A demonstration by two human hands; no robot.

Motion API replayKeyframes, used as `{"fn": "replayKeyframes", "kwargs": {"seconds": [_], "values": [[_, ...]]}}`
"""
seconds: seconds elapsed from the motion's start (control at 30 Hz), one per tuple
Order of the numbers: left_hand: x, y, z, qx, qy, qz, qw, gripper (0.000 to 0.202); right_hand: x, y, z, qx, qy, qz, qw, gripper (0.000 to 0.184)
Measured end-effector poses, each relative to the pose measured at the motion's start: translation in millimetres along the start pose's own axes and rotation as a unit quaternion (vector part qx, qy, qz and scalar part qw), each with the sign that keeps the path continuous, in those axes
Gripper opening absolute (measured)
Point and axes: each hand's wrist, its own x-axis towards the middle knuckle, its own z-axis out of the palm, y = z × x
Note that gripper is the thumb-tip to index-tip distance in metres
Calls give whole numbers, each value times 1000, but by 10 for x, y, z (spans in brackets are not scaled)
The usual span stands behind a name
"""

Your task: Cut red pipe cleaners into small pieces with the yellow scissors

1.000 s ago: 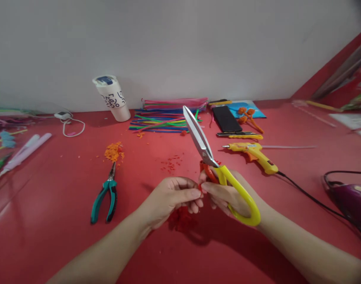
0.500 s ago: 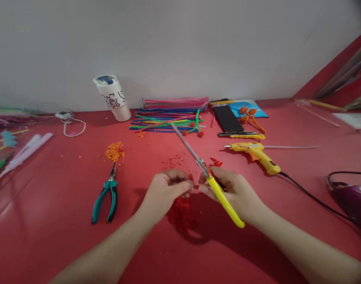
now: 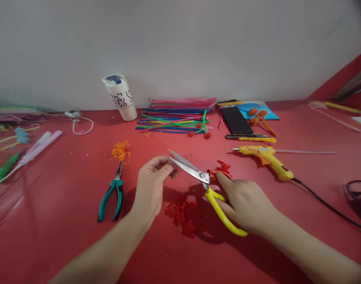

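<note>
My right hand point(image 3: 245, 201) grips scissors point(image 3: 190, 169) with yellow and orange-red handles. Their blades are parted and point up and left, the tips close to the fingertips of my left hand point(image 3: 152, 185). The left thumb and fingers are pinched together; what is between them is hidden. Below and between both hands lies a pile of short red fuzzy pieces point(image 3: 185, 217). A smaller group of red pieces point(image 3: 224, 166) sits just beyond my right hand.
Teal pliers point(image 3: 111, 197) and orange clippings point(image 3: 120, 150) lie left. Behind are a tumbler point(image 3: 121, 98), pipe cleaners point(image 3: 174, 120), a phone point(image 3: 236, 120) and orange fuzzy balls on stems point(image 3: 261, 114). A yellow glue gun point(image 3: 269, 159) with its cord is at right.
The scissors have turned from lying across my right hand to being held by the handles, blades now parted and nearer the left fingertips. My hands have moved apart slightly.
</note>
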Motion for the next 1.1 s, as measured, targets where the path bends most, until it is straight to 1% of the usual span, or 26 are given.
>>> {"fn": "replayKeyframes", "kwargs": {"seconds": [0.4,0.67,0.87,1.1], "values": [[6,14,-3,19,2,0,1000,6,1,19,46,-32,58,-32,997,41],[-2,16,-7,21,4,-6,1000,5,-5,25,66,-37,57,-36,997,38],[9,15,-7,23,2,-5,1000,5,3,20,67,-31,56,-31,997,43],[5,14,-10,29,5,-3,1000,3,1,20,47,-37,67,-30,997,44]]}}
